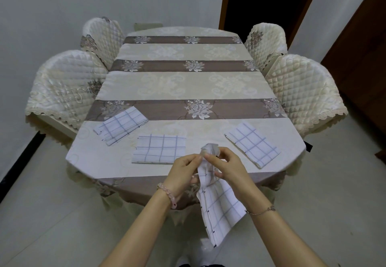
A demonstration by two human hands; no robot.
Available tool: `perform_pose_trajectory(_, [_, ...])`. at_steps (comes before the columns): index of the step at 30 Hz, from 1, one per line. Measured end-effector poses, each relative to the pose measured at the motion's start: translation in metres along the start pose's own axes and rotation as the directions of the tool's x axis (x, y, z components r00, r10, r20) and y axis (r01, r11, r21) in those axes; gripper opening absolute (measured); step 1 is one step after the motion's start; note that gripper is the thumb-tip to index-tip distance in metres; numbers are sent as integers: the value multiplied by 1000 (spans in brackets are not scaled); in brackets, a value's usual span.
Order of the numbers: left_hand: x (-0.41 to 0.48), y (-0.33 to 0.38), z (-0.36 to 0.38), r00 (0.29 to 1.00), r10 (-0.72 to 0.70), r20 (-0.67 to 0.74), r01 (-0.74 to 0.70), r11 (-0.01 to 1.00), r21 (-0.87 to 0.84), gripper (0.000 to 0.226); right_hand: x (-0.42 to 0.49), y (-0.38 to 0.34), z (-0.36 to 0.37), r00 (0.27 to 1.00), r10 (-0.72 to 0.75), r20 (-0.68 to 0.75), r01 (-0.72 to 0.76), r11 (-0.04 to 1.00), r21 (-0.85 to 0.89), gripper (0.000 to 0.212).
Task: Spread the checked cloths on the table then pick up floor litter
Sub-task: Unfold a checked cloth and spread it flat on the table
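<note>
Three folded white cloths with a blue check lie on the near part of the table [188, 87]: a left cloth [120, 125], a middle cloth [159, 149] and a right cloth [252, 144]. A fourth checked cloth [221, 206] hangs in the air over the table's near edge. My left hand [183, 172] and my right hand [225, 165] both pinch its bunched top end, fingertips close together. A crumpled clear bit [210, 148] sticks up above my fingers; I cannot tell what it is.
The table wears a cream and brown flowered tablecloth. Four chairs with quilted cream covers stand around it, two on the left [66, 87] and two on the right [302, 91]. A dark doorway [269, 1] opens behind. Pale floor tiles [52, 214] surround the table.
</note>
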State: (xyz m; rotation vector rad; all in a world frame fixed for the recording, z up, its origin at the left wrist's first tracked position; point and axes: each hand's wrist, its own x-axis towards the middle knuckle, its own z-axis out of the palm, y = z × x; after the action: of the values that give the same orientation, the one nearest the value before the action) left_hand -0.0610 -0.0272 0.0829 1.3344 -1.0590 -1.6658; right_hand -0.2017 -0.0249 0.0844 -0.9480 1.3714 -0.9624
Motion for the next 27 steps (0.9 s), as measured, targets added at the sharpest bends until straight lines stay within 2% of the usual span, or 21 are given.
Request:
perform_pose_trajectory(3, [1,-2,0,999,13,-49,-13,1000,0,24,3,3,2,1000,-22,-11,22,998,-50,35])
perform_pose_trajectory(6, [3,-1,-5,992,37,-118,-39,999,-11,23,5,4,-1,999,-25,-34,25,1000,-4,4])
perform_pose_trajectory(8, [6,0,-17,983,54,-178,-57,998,-15,23,9,2,-11,998,6,-57,-4,999,35,16])
perform_pose_trajectory(12, [16,3,-57,947,61,-314,-71,997,-20,21,21,4,-38,992,72,-101,-72,997,3,16])
perform_pose_trajectory(15, [32,1,-92,916,86,-392,-76,996,43,21,35,7,-56,982,98,-163,-98,995,7,15])
perform_pose_trajectory(21, [75,-23,-149,893,69,-444,35,975,221,19,68,18,-76,955,203,-215,-204,979,19,12])
perform_pose_trajectory(24, [90,-30,-156,870,12,-493,93,978,189,17,83,27,-80,940,239,-245,-239,970,28,14])
perform_pose_trajectory(27, [101,-37,-162,826,-65,-560,162,979,126,23,89,34,-84,933,304,-191,-299,953,55,20])
